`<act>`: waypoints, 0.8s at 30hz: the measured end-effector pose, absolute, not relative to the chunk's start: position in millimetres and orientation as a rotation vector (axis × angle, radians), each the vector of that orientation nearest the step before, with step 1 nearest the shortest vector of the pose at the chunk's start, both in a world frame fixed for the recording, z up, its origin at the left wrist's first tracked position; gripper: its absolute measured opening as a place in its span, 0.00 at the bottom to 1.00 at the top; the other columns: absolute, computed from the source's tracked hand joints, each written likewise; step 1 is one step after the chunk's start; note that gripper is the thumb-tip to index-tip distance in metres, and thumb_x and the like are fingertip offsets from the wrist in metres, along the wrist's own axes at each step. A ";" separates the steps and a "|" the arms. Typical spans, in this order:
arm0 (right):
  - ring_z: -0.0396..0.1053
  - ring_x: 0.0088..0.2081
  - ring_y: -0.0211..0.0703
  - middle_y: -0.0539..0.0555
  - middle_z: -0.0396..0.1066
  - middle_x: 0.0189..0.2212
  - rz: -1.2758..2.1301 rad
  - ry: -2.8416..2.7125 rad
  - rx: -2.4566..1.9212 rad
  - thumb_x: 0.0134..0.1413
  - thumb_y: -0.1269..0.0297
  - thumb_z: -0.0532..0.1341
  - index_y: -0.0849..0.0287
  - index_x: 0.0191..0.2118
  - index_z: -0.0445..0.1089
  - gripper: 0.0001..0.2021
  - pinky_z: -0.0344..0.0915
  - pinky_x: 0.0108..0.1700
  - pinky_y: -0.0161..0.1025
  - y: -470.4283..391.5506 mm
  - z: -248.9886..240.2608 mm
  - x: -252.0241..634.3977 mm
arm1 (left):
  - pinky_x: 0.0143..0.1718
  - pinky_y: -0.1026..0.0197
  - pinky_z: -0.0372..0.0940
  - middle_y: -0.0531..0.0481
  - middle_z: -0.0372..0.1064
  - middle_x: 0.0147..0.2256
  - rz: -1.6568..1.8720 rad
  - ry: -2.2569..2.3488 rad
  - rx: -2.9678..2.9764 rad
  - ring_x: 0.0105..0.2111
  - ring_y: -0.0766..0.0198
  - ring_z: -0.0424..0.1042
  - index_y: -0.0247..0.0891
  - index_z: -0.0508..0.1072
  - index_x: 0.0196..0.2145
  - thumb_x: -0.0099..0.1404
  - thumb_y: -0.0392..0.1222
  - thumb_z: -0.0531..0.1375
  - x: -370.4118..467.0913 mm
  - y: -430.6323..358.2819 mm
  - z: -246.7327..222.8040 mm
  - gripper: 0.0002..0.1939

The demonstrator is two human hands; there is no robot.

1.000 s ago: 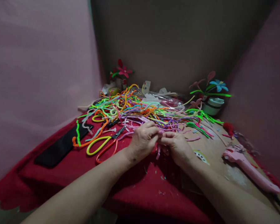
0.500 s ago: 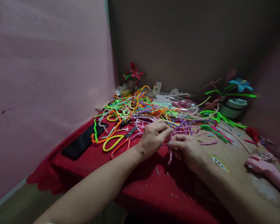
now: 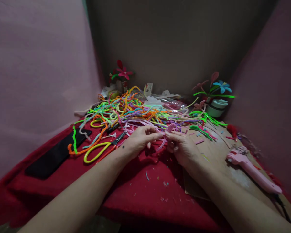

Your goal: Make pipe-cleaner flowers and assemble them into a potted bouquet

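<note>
My right hand (image 3: 185, 149) pinches a pink pipe cleaner (image 3: 170, 127), whose upper part looks bent into a petal-like loop above the fingertips. From the left, my left hand (image 3: 144, 138) meets it with thumb and finger closed at the same pink piece, and a strand of it hangs below between the hands. Just behind the fingers lies a tangled heap of colourful pipe cleaners (image 3: 133, 108). Scissors (image 3: 97, 152) with yellow and orange handles rest left of my left hand, the wrist partly covering them.
A black phone (image 3: 53, 156) lies at the left on the red cloth (image 3: 126, 197). On the cardboard (image 3: 214, 168) to the right is a pink glue gun (image 3: 252, 170). Pipe-cleaner flowers, one blue (image 3: 222, 86) and one pink (image 3: 124, 73), stand at the back. Small clippings dot the cloth.
The view has turned right, shifting the scene leftward. My hands have drawn slightly apart, and the pink pipe cleaner, earlier hanging down, now shows its loop above my right fingertips.
</note>
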State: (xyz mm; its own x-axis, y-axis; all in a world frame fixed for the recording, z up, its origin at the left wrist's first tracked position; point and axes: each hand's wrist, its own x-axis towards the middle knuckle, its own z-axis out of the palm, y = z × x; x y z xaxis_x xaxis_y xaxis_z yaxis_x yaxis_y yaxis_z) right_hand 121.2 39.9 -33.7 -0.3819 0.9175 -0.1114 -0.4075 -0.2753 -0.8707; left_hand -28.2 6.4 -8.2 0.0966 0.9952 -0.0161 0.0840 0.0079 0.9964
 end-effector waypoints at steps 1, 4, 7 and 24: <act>0.46 0.15 0.27 0.42 0.52 0.12 1.822 -0.955 -0.787 0.36 0.68 0.67 0.62 0.19 0.62 0.12 0.42 0.15 0.29 39.9 -33.4 120.6 | 0.19 0.68 0.52 0.55 0.63 0.22 1.045 1.173 1.289 0.17 0.74 0.58 0.33 0.69 0.30 0.53 0.47 0.61 -28.3 7.1 -10.7 0.13; 0.44 0.15 0.27 0.42 0.52 0.12 1.860 -0.955 -0.737 0.37 0.67 0.67 0.62 0.20 0.61 0.12 0.41 0.15 0.29 40.4 -34.5 119.2 | 0.19 0.69 0.51 0.56 0.62 0.20 0.972 1.128 1.285 0.17 0.75 0.57 0.32 0.69 0.26 0.52 0.42 0.62 -27.6 7.7 -14.3 0.09; 0.48 0.15 0.28 0.43 0.55 0.13 1.835 -0.989 -0.718 0.37 0.67 0.67 0.62 0.20 0.62 0.11 0.44 0.16 0.29 40.5 -36.4 118.2 | 0.17 0.69 0.48 0.56 0.62 0.19 0.956 1.134 1.291 0.16 0.75 0.55 0.32 0.70 0.26 0.51 0.40 0.62 -26.0 5.9 -11.8 0.07; 0.50 0.15 0.29 0.44 0.57 0.12 1.737 -1.008 -0.719 0.38 0.63 0.67 0.61 0.22 0.62 0.12 0.46 0.17 0.31 35.6 -33.6 116.3 | 0.17 0.68 0.58 0.54 0.61 0.19 0.871 0.863 1.013 0.17 0.73 0.60 0.31 0.68 0.26 0.48 0.35 0.63 -20.6 4.7 -15.3 0.07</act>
State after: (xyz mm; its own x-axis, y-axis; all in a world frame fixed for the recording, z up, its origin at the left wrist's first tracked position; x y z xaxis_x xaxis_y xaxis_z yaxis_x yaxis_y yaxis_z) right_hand 116.3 35.6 -33.6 -0.3589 0.9331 -0.0209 -0.4445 -0.1905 -0.8753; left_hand -20.6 4.7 -15.3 0.3937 0.9000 -0.1868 -0.1949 0.2803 0.9399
